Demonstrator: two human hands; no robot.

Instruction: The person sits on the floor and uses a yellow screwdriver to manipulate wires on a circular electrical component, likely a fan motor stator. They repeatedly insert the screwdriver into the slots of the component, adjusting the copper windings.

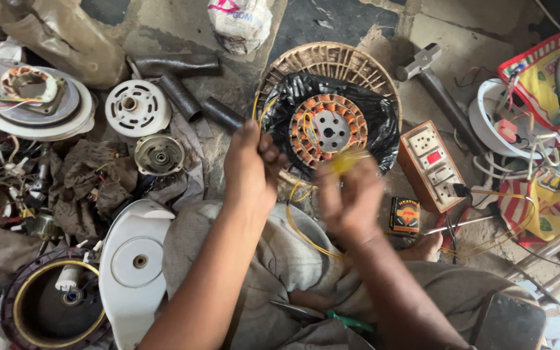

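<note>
Nearest, the person sits cross-legged on the floor in grey-beige cloth, a white rounded plastic fan housing [132, 259] lying by the left knee. Above the lap both hands are raised. The left hand [251, 163] is closed in a fist around thin yellow insulated wire [299, 228], which loops down over the lap. The right hand [350, 198] is motion-blurred; it seems pinched on the yellow wire's end near a small yellow blur, though the exact grip is unclear.

Judging by this, the step in hand is dressing or pulling the lead wires of the round copper-wound fan stator [322, 131], which rests just beyond the hands on black plastic sheet [371, 123] in a shallow woven basket [332, 59]. A next move would call for keeping the wire taut without straining the coils.

Right of the basket lie a brown wooden switch-and-socket board [434, 165] and a metal hammer [430, 74]. Left, on the cracked, dusty concrete floor [351, 23], sit white slotted motor covers [137, 107], black pipe pieces [183, 91] and rags.
</note>
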